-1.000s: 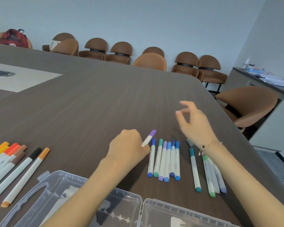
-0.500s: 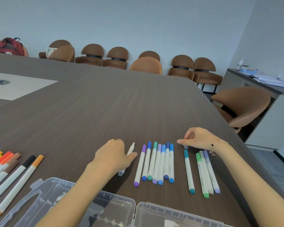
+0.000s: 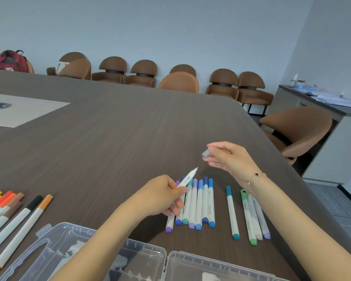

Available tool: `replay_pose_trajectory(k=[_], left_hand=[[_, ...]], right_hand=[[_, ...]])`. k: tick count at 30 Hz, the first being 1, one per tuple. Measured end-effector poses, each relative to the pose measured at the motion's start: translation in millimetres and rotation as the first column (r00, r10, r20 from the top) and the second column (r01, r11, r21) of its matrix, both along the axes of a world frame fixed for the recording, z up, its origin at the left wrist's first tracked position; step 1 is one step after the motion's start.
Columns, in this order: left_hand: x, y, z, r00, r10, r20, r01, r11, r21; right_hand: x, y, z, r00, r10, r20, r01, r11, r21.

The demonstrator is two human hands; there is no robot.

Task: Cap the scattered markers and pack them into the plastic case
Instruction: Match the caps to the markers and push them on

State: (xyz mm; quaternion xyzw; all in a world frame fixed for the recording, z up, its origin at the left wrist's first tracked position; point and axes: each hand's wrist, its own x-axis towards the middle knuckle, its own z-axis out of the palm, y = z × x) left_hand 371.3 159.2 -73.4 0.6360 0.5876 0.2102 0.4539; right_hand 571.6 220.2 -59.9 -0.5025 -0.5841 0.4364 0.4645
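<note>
My left hand [image 3: 162, 196] grips an uncapped white marker [image 3: 187, 177], its bare tip pointing up and right. My right hand [image 3: 229, 158] pinches a small grey cap [image 3: 206, 153] above the table, a short gap from the marker's tip. Below my left hand a row of capped blue, teal and purple markers [image 3: 199, 203] lies side by side. A teal marker [image 3: 232, 212] lies alone to the right, then a green, white and lavender group [image 3: 254, 218]. The open clear plastic case [image 3: 146, 252] sits at the near edge.
Orange, red, brown and black markers [image 3: 14, 211] lie at the left. The dark wooden table [image 3: 109, 128] has a light inset panel [image 3: 22, 110] at far left. Brown chairs [image 3: 178, 81] line the far side; one chair [image 3: 298, 128] stands off the right edge.
My left hand has lifted the uncapped marker off the table. My right hand picked up the grey cap beside the teal marker and raised it toward the marker's tip.
</note>
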Motion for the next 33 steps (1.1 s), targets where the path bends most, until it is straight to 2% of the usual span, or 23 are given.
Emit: replay_pose_trajectory(k=[2, 4, 12, 20, 25, 33], left_hand=[[0.4, -0.2, 2.9, 0.998, 0.02, 0.061, -0.019, 1.0, -0.012], [0.3, -0.8, 4.5, 0.996, 0.027, 0.088, -0.026, 1.0, -0.012], [0.6, -2.7, 9.9, 0.996, 0.019, 0.092, -0.017, 1.0, -0.015], [1.9, -4.0, 8.6, 0.993, 0.031, 0.117, -0.029, 0.999, -0.015], [3.4, -2.7, 6.4, 0.992, 0.067, 0.109, -0.074, 0.995, 0.062], [-3.1, -1.1, 16.4, 0.978, 0.125, 0.164, -0.12, 0.992, -0.04]], right_hand=[[-8.0, -3.9, -1.9, 0.999, 0.028, -0.033, -0.028, 0.999, -0.027], [-12.1, -5.4, -2.9, 1.0, 0.019, -0.001, -0.02, 1.0, -0.02], [-16.6, -5.8, -8.9, 0.995, -0.037, 0.089, 0.035, 0.999, 0.03], [-24.5, -11.5, -8.0, 0.974, 0.068, 0.216, -0.075, 0.997, 0.028], [-28.7, -15.2, -12.0, 0.988, -0.012, 0.155, 0.003, 0.998, 0.059], [-41.0, -25.2, -14.5, 0.995, -0.021, 0.098, 0.012, 0.996, 0.087]])
